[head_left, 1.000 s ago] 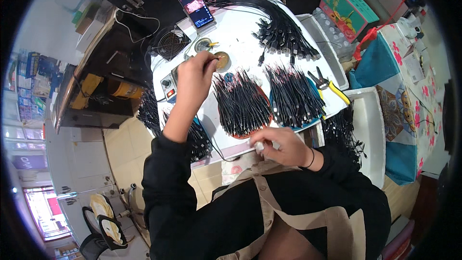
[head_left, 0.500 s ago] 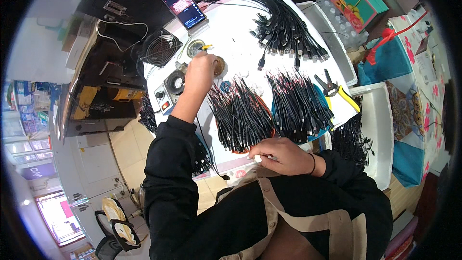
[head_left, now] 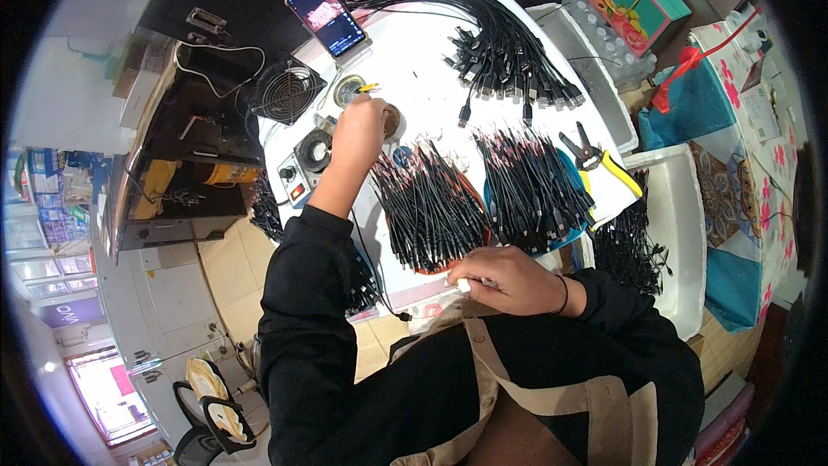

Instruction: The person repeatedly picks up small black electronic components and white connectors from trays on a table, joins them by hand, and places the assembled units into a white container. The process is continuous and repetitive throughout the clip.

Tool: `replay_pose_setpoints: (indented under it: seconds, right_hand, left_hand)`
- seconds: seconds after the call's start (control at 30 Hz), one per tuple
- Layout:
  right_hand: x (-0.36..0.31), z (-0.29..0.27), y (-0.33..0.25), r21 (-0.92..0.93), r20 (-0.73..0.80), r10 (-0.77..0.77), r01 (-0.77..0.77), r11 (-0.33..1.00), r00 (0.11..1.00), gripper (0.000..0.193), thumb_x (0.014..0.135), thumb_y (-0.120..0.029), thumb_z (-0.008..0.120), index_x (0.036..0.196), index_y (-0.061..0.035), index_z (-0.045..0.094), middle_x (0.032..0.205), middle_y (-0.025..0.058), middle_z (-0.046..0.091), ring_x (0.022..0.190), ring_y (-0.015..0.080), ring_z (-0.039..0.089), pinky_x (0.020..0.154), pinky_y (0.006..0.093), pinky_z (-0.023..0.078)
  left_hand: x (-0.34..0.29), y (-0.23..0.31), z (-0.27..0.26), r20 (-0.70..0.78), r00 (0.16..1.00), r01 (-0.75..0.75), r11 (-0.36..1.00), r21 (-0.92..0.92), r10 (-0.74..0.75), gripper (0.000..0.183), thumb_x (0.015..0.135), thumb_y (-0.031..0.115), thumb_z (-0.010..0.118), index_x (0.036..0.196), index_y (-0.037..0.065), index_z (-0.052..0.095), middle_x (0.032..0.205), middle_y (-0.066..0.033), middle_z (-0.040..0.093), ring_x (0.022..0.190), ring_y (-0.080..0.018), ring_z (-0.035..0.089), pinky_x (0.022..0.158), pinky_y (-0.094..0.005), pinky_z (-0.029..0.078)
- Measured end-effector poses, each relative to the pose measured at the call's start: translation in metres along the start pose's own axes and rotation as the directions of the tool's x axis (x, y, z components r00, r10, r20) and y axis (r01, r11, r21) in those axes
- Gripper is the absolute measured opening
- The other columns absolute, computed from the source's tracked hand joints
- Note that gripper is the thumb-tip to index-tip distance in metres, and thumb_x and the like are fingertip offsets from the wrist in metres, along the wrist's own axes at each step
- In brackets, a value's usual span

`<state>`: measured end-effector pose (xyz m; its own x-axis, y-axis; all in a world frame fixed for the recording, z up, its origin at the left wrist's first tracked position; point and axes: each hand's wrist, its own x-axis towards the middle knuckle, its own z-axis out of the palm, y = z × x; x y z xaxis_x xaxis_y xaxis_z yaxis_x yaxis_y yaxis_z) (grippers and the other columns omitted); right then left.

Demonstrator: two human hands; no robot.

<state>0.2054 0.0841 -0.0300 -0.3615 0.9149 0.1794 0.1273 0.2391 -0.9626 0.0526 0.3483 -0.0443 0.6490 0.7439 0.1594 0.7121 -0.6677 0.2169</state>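
Observation:
My left hand (head_left: 358, 131) reaches over the white table with its fingers closed, between a round open tin (head_left: 348, 86) and a brown round pad (head_left: 392, 121). What its fingers hold, if anything, is hidden behind the hand. My right hand (head_left: 516, 283) is at the table's near edge, its fingers closed on a small white piece (head_left: 464, 284). Just beyond it lie two bundles of short black cables, the left bundle (head_left: 427, 207) and the right bundle (head_left: 530, 181), with reddish stripped ends pointing away from me.
A small control box (head_left: 297, 192) with a red switch and a black fan (head_left: 289, 91) are at the left. A lit phone (head_left: 328, 17) leans at the back. Farther right are a heap of black USB cables (head_left: 509, 65), yellow-handled wire strippers (head_left: 604, 160) and a white foam box (head_left: 681, 233).
Both hands stay in nearly the same places. The view has shifted very slightly; nothing has visibly been picked up or let go.

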Motion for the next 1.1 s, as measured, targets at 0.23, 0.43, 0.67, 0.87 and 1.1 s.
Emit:
replay_pose_setpoints:
  seconds: [0.23, 0.43, 0.67, 0.87, 1.1]
  right_hand:
    - [-0.012, 0.007, -0.010, -0.041, -0.045, 0.009, -0.011, 0.999, 0.999, 0.019, 0.086, -0.004, 0.056, 0.103, -0.0049, 0.062, 0.091, 0.0125, 0.065, 0.075, 0.0251, 0.063, 0.067, 0.0334, 0.048]
    - [-0.017, 0.015, -0.011, -0.030, -0.016, 0.051, -0.052, 0.998, 0.999, 0.018, 0.084, -0.003, 0.056, 0.101, -0.0046, 0.063, 0.093, 0.0116, 0.065, 0.078, 0.0258, 0.063, 0.069, 0.0334, 0.048]
    - [-0.014, 0.020, -0.012, -0.054, 0.044, 0.100, -0.097, 0.994, 0.994, 0.018, 0.084, -0.005, 0.057, 0.101, -0.0051, 0.062, 0.093, 0.0122, 0.065, 0.081, 0.0277, 0.063, 0.072, 0.0354, 0.048]
    - [-0.014, 0.019, -0.008, -0.090, 0.022, 0.067, -0.065, 0.994, 0.998, 0.017, 0.084, -0.005, 0.057, 0.101, -0.0045, 0.062, 0.093, 0.0128, 0.065, 0.083, 0.0290, 0.064, 0.072, 0.0362, 0.049]
    - [-0.013, 0.016, -0.005, -0.069, 0.024, 0.060, -0.058, 0.996, 0.998, 0.017, 0.085, -0.005, 0.057, 0.101, -0.0037, 0.062, 0.092, 0.0135, 0.066, 0.082, 0.0294, 0.064, 0.072, 0.0363, 0.049]
  left_hand:
    - [-0.031, -0.018, -0.050, -0.162, 0.987, -0.009, 0.997, -0.080, -0.004, 0.010, 0.076, 0.003, 0.069, 0.085, -0.002, 0.068, 0.081, -0.0199, 0.064, 0.071, -0.0351, 0.063, 0.065, -0.0381, 0.049]
    - [-0.080, -0.046, -0.082, -0.240, 0.964, 0.108, 0.993, -0.046, -0.116, 0.009, 0.076, 0.002, 0.067, 0.084, -0.002, 0.067, 0.077, -0.0189, 0.062, 0.070, -0.0365, 0.061, 0.065, -0.0400, 0.048]
    - [-0.088, -0.070, -0.068, -0.126, 0.987, 0.104, 0.993, 0.061, -0.096, 0.011, 0.075, 0.002, 0.069, 0.085, -0.003, 0.067, 0.078, -0.0192, 0.062, 0.074, -0.0370, 0.061, 0.066, -0.0414, 0.048]
    - [-0.076, -0.073, -0.063, -0.033, 0.996, 0.087, 0.987, 0.137, -0.083, 0.010, 0.076, 0.003, 0.067, 0.084, -0.002, 0.067, 0.080, -0.0193, 0.060, 0.076, -0.0383, 0.060, 0.069, -0.0441, 0.048]
    - [-0.066, -0.070, -0.068, 0.133, 0.991, -0.015, 0.949, 0.316, -0.029, 0.007, 0.078, 0.003, 0.062, 0.078, -0.004, 0.062, 0.083, -0.0208, 0.057, 0.079, -0.0411, 0.059, 0.070, -0.0473, 0.047]
